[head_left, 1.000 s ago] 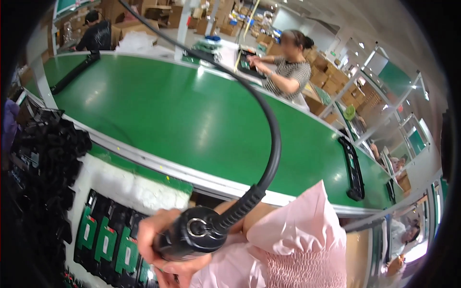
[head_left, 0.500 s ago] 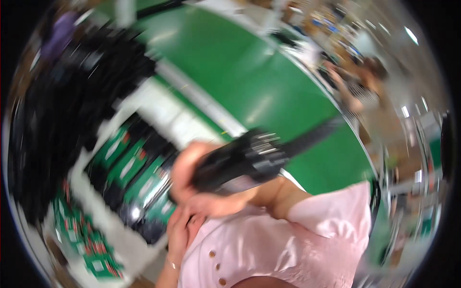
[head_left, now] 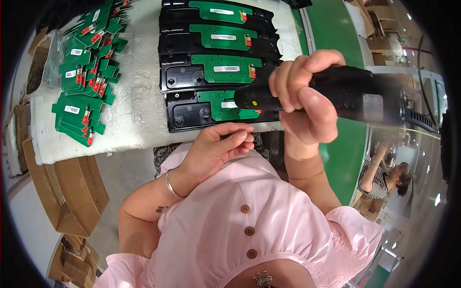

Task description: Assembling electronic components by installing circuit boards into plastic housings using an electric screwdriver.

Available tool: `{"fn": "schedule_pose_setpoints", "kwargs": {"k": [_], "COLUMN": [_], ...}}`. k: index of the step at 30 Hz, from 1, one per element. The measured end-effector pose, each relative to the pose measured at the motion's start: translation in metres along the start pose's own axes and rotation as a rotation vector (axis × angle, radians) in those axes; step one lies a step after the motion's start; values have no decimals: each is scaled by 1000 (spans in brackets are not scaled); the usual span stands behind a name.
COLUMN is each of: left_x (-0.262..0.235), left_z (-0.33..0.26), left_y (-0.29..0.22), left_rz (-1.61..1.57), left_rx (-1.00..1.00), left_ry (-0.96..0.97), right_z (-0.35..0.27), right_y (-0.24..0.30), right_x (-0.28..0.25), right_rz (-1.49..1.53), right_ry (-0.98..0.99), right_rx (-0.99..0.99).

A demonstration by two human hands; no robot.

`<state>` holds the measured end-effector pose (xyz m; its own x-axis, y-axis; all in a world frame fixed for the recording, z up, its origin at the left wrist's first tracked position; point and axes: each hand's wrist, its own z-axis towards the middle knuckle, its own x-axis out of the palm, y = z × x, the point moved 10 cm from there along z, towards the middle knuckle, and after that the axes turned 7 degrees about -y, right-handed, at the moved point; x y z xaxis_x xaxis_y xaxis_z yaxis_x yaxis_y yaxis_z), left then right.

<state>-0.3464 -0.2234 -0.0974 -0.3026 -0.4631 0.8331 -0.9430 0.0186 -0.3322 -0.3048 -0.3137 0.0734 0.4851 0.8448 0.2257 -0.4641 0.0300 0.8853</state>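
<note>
A black electric screwdriver [head_left: 336, 93] lies nearly level across the frame's upper right, its tip pointing left over the nearest black housing [head_left: 216, 109], centre, which carries a green circuit board [head_left: 229, 104].

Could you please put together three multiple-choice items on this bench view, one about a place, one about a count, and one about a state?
1. Where does the loose pile of green circuit boards lie?
A. on the white pad, left of the black housings
B. on the green belt
C. in a cardboard box

2. How many black housings with a green board fitted lie in the row?
A. two
B. four
C. six

3. How is the black power screwdriver held?
A. lying on the pad
B. gripped in the right hand
C. gripped in the left hand

Answers:
1 A, the pile rests on the white pad, left of the row.
2 B, four lie one behind another.
3 B, the right fingers wrap its body; the left hand is loosely curled with no tool in it.
</note>
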Motion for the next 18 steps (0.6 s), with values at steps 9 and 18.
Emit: {"fn": "schedule_pose_setpoints", "kwargs": {"k": [9,18], "left_x": [3,5], "left_z": [2,6], "left_y": [7,0], "left_rz": [-84,-172], "left_rx": [-43,32], "left_ry": [84,20], "right_z": [1,8], "right_y": [-7,-14], "right_x": [8,24], "right_rz": [-30,29], "right_ry": [30,144], "right_rx": [39,77]}}
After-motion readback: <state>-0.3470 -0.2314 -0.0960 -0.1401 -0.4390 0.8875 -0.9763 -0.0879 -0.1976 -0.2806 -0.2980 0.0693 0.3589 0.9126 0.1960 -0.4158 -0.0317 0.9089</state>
